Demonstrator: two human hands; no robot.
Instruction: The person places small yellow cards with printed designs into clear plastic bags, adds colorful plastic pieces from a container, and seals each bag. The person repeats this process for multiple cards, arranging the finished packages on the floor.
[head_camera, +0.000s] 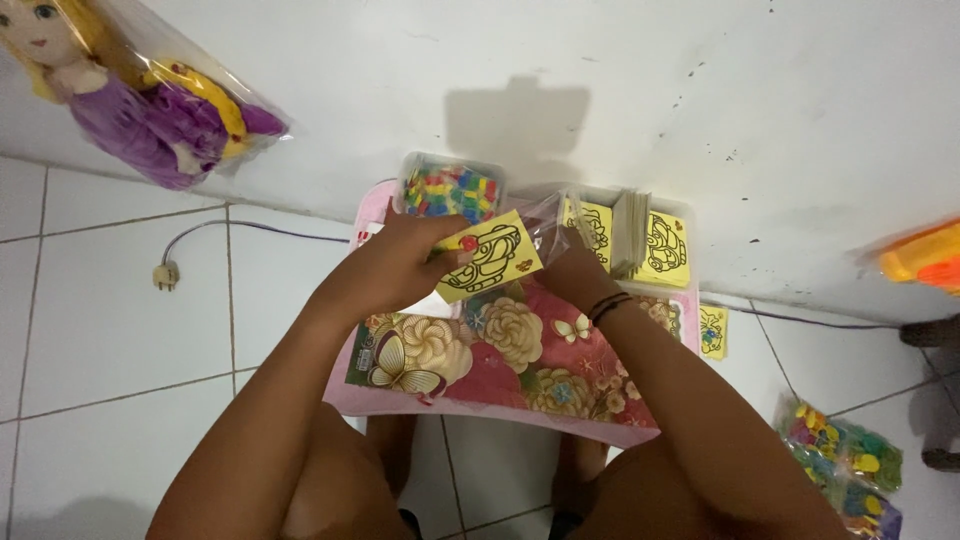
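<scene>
I had my left hand (400, 262) pinching a yellow card (490, 256) with a black line drawing, held just above the floral-covered pink desk (500, 365). My right hand (575, 268) gripped a clear plastic sleeve (545, 215) touching the card's far edge. Beyond sat a tub of coloured beads (450, 190) and a tray of yellow cards (640, 240).

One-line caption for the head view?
Left hand slides a yellow line-drawing card into a clear plastic sleeve held by right hand.

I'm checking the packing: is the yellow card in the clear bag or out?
Partly in: the left hand holds the yellow card, its right end under the clear bag at the right hand.
</scene>
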